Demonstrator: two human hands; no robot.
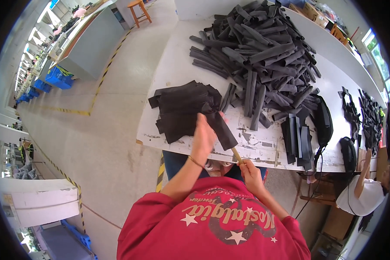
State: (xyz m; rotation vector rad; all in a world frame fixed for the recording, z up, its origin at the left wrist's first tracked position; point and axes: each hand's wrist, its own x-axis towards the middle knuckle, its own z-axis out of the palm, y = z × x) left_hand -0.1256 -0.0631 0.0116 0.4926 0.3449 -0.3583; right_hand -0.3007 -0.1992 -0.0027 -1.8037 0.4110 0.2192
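1. Head view, right hand (250, 171): closed around a thin pale stick (237, 155) near the table's front edge.
2. Left hand (204, 138): thumb extended, set against a black tube (224, 133); a bit of finger shows past the tube's other side. The tube hides the rest, so I cannot tell whether it grips.
3. The tube lies just right of the left hand and above the right hand in the picture, slanting down toward it. The stick meets its lower end; how far it runs inside is hidden.
4. A stack of flat black pieces (177, 108) lies on the white table (164, 73), just beyond the left hand; the tube's upper end overlaps the stack's right side.
5. A large heap of tubes (268, 56) fills the table's far part.
6. To the right lie a small bundle (298, 141) and a black bag (323, 119); farther right, a co-worker (362, 195) sits.
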